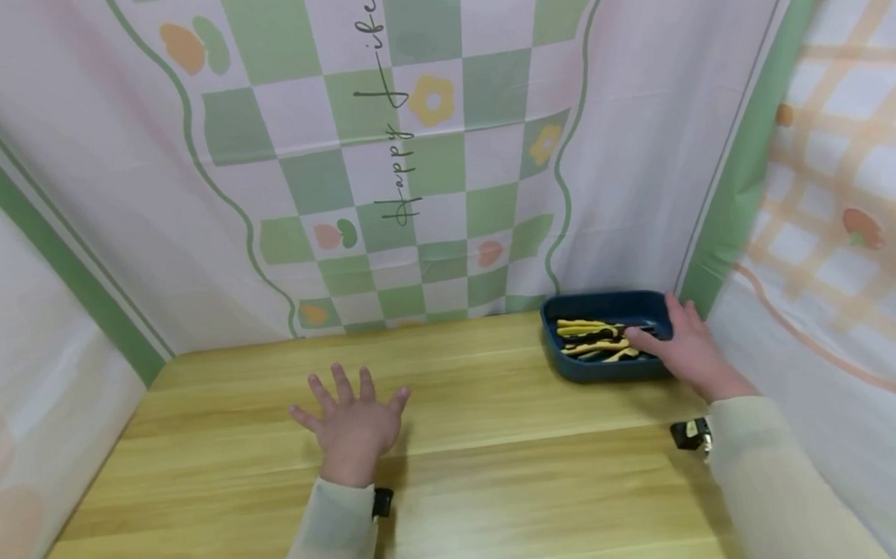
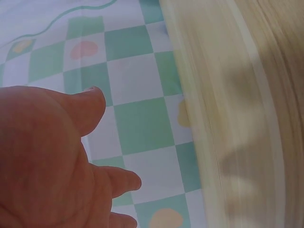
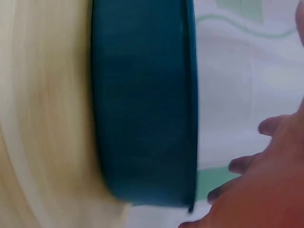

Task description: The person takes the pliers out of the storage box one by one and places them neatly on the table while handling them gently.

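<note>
A dark blue rectangular tray (image 1: 613, 372) stands at the back right of the wooden table, against the curtain. Inside lie several slender yellow and black items (image 1: 581, 328), too small to identify. My right hand (image 1: 693, 356) hovers at the tray's right end, its thumb over the inside and its fingers spread near the right rim. In the right wrist view those fingers appear above the tray wall (image 3: 142, 104), pinching nothing. To the left, my left hand (image 1: 357, 429) is held over the table with fingers spread and nothing in it; its thumb and some fingers show in the left wrist view.
The wooden tabletop (image 1: 487, 494) runs back to a green-and-white checked curtain (image 1: 436, 180). Printed cloth hangs on the left side (image 1: 15, 332) and the right side (image 1: 839, 296). A small black device (image 1: 691, 434) is on the right wrist, another (image 1: 383, 502) on the left.
</note>
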Demonstrator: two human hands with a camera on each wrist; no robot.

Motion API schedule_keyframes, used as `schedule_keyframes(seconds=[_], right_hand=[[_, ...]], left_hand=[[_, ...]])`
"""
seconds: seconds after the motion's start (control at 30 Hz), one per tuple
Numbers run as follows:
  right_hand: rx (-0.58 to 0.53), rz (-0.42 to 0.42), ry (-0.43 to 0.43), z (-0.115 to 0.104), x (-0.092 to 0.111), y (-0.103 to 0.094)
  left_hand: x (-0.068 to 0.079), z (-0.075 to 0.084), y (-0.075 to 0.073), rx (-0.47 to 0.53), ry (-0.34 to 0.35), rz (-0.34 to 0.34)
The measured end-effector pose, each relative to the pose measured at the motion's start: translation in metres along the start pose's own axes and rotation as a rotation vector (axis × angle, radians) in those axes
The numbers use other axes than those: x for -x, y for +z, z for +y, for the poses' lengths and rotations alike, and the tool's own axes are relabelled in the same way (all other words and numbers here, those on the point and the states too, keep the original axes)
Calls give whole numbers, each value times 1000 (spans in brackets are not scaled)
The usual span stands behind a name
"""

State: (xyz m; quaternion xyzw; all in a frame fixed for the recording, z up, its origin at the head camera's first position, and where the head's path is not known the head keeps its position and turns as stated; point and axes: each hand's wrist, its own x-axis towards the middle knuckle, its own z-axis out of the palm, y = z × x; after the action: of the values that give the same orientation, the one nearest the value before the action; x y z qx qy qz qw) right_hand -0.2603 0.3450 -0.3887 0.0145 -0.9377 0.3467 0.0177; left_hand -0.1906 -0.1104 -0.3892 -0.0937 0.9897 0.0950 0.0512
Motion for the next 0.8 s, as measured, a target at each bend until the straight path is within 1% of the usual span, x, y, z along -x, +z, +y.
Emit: schedule_keyframes(seconds=[0.07,0.13,0.2,0.3,0.57,0.6,0.67,0.73,0.8], right_hand=[[-87,10,-12,10,0,-4],[-145,17,-11,20,1,-9],[-184,17,-2,28,2,-12],[-211,4,19,40,2,-15],[-358,-60,20,67,-7,-16],[-357,-61,18,69,-9,-16],[-397,-77,15,73,-11,-17],[-372,-92,21,76,-12,-18],[-311,-110,25,78,-12,-20]], left_hand=[[0,0,0,4,-2,-11],[1,0,1,5,-4,-17],[1,-1,1,11,-3,-19],[1,-2,2,16,-5,-22],[-1,-4,4,42,-6,-34],[-1,-4,5,40,-5,-35],[-2,-5,6,44,-1,-37],[-2,-6,6,48,2,-34],[-3,-6,7,49,4,-33]])
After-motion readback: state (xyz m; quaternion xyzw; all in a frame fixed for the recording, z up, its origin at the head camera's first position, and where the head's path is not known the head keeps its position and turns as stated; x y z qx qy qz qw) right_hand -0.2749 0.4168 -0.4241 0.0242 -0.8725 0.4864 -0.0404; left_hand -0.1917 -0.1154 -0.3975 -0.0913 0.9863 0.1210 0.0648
